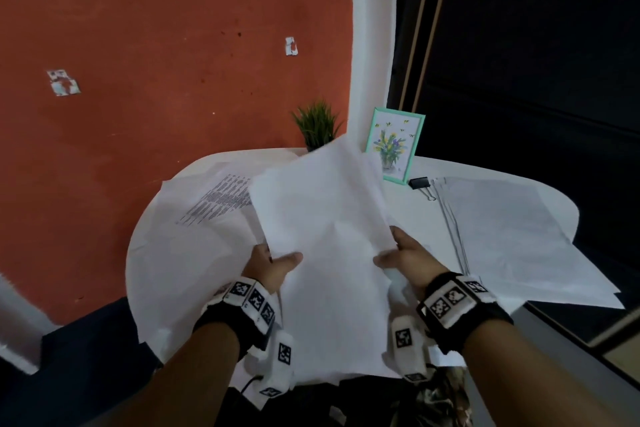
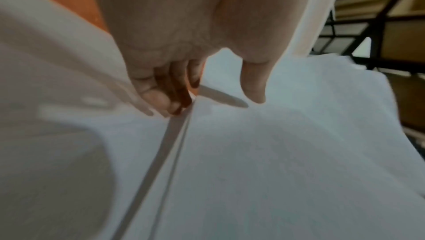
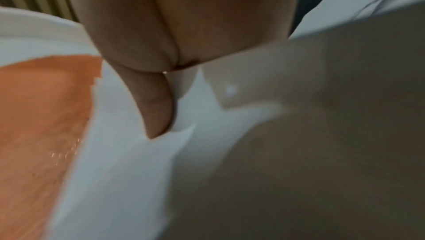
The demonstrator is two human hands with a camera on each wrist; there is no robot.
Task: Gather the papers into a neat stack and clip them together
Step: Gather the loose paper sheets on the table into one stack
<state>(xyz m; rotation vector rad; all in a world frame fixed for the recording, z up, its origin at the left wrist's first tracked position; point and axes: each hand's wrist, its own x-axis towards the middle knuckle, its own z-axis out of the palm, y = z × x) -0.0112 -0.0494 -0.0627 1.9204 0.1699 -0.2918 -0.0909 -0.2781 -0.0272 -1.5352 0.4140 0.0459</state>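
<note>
You hold a sheaf of white papers (image 1: 325, 236) in both hands, lifted above the white table (image 1: 415, 215) and tilted away from you, its near edge hanging down toward your lap. Your left hand (image 1: 272, 267) pinches the sheaf's left edge, thumb lying on top and the fingers (image 2: 161, 96) tucked beneath; the left wrist view shows those fingers curled under the sheets while the thumb presses the upper face. Your right hand (image 1: 405, 258) grips the right edge of the same sheaf, thumb on top; the right wrist view shows the thumb pressed onto the paper, with the other fingers hidden under it. The sheets in the sheaf are not squared: their far corners fan apart.

Left of the sheaf, a printed sheet (image 1: 214, 204) lies flat on the table, partly covered by the sheaf, with more blank paper spread below it toward you. Right of the sheaf, another loose pile of pages (image 1: 512, 236) lies on the table, its near corner hanging over the table edge. Just beyond that pile, to the sheaf's far right, a black binder clip (image 1: 420, 184) rests on the table, untouched. Behind the sheaf's far end stands a small framed flower picture (image 1: 394, 146), and beside it a green potted plant (image 1: 317, 125), its pot hidden by the papers. An orange wall (image 1: 156, 62) rises behind them.
</note>
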